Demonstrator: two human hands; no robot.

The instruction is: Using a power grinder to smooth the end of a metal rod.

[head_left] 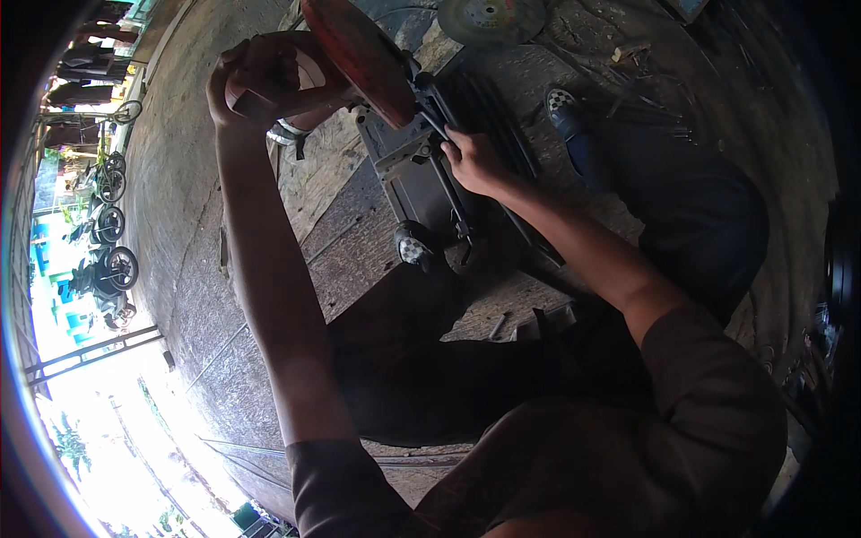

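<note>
Concrete floor — grey, cracked, spread under everything. Cut-off saw — dark metal base flat on floor, red blade guard raised above it at upper centre. Bundle of dark metal rods — laid across saw base, just beside guard. Worn grinding disc — flat on floor at top edge. Left hand — closed round saw handle beside guard. Right hand — fingers clamped on rods at base.
</note>
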